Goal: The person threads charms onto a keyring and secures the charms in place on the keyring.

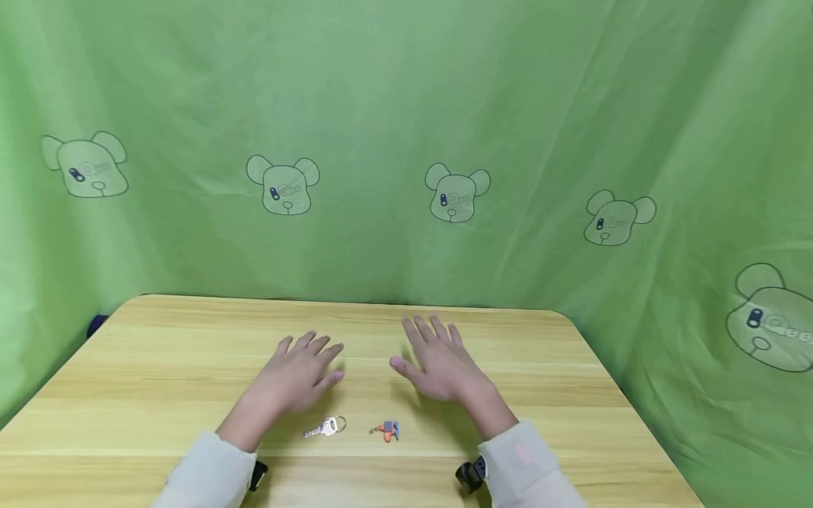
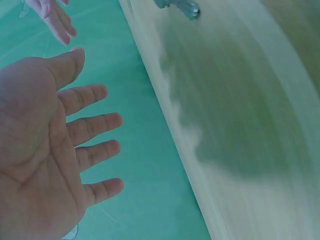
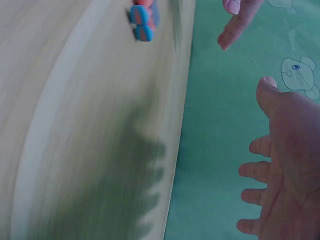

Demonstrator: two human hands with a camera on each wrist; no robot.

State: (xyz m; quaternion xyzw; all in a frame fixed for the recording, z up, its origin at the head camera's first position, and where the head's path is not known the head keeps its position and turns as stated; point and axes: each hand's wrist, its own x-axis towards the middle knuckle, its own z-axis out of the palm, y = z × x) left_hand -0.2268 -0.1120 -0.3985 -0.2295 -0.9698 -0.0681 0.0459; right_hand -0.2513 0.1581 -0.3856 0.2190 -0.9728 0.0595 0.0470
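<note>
A silver key [image 1: 329,426] with a ring through its head lies on the wooden table [image 1: 190,367]. To its right is a small orange and blue figure charm [image 1: 389,430] with a short chain on its left side. My left hand [image 1: 297,374] hovers above the table beyond the key, fingers spread, holding nothing. Over the table beyond the charm, my right hand [image 1: 441,363] is spread the same way with nothing in it. In the right wrist view the charm [image 3: 142,22] shows its blue parts. Part of the key [image 2: 182,7] appears at the top of the left wrist view.
A green curtain [image 1: 381,106] printed with bear heads hangs behind the table and along its sides. Black wrist devices sit at the left cuff [image 1: 257,475] and the right cuff [image 1: 470,475]. A dark object [image 1: 97,324] shows past the table's far left corner.
</note>
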